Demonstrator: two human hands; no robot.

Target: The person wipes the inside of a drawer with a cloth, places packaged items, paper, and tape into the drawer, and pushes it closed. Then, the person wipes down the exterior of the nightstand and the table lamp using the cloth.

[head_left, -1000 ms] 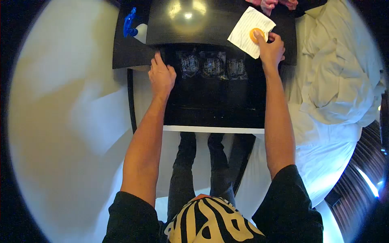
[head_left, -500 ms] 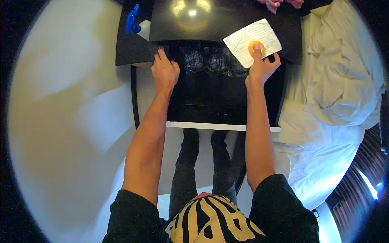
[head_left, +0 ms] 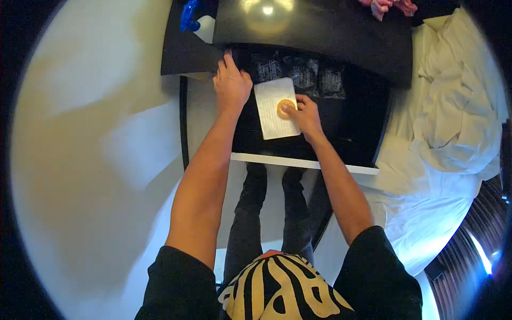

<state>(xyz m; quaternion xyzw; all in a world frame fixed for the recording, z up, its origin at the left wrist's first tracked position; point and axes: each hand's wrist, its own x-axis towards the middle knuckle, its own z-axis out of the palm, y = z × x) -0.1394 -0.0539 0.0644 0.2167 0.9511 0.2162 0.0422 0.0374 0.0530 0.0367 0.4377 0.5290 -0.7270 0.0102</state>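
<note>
An open dark drawer (head_left: 320,120) with a white front edge is pulled out below a black tabletop. Over the drawer, my right hand (head_left: 305,118) grips a white, lined sheet or pad of paper (head_left: 274,125) together with an orange ring that looks like a roll of tape (head_left: 281,110); the thumb presses on the ring. At the drawer's back left corner is my left hand (head_left: 232,88), fingers stretched forward to the tabletop's edge and thumb apart. I see nothing in it, though its fingertips are partly in shadow. Several clear plastic packets (head_left: 304,74) lie at the drawer's back.
A white spray bottle with a blue trigger (head_left: 205,29) stands on the tabletop (head_left: 314,32) at the left. Pink cloth (head_left: 388,8) lies at the back right. A bed with rumpled white sheets (head_left: 448,106) borders the right side; a pale wall (head_left: 96,133) is on the left.
My right hand has brought the paper and the orange ring left and toward me, from over the tabletop's edge to over the drawer. My left hand stays at the drawer's left corner.
</note>
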